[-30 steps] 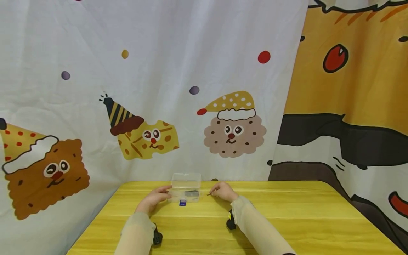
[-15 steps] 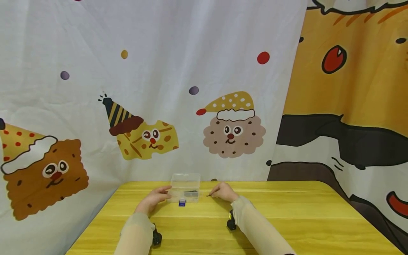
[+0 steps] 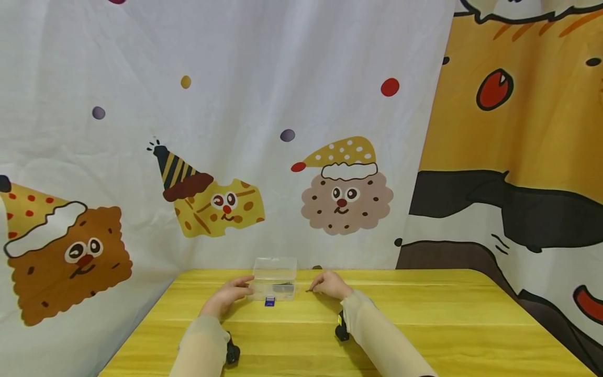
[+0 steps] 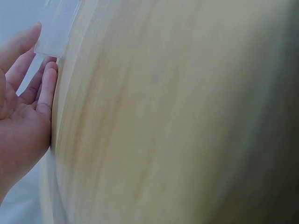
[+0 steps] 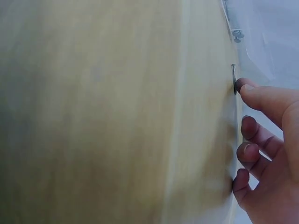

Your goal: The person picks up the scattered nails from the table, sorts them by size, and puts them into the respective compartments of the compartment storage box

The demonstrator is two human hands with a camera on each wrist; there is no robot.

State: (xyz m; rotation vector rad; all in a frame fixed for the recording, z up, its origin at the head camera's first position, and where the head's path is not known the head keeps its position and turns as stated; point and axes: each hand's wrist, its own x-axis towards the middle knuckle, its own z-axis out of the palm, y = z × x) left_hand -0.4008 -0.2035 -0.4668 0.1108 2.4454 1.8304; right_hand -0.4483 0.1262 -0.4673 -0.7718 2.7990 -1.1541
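Observation:
A clear plastic box [image 3: 260,291] with its lid [image 3: 275,267] raised stands near the table's far edge. Against its left end rests my left hand [image 3: 228,296], thumb apart from the loosely extended fingers; in the left wrist view the fingertips [image 4: 50,69] meet the box's corner [image 4: 53,42]. To the right of the box my right hand [image 3: 331,285] pinches a thin, screw-like metal pin [image 5: 234,77] between thumb and index finger, close to the tabletop. The pin's other end is hidden by the fingertips. A small blue card [image 3: 269,301], like an SD card, is at the box's front.
Inside the box lies a dark flat piece [image 3: 283,286]; small metal pieces [image 5: 238,36] show at its end in the right wrist view. The yellow wooden table [image 3: 282,340] ends close behind the box, before a printed curtain [image 3: 282,209].

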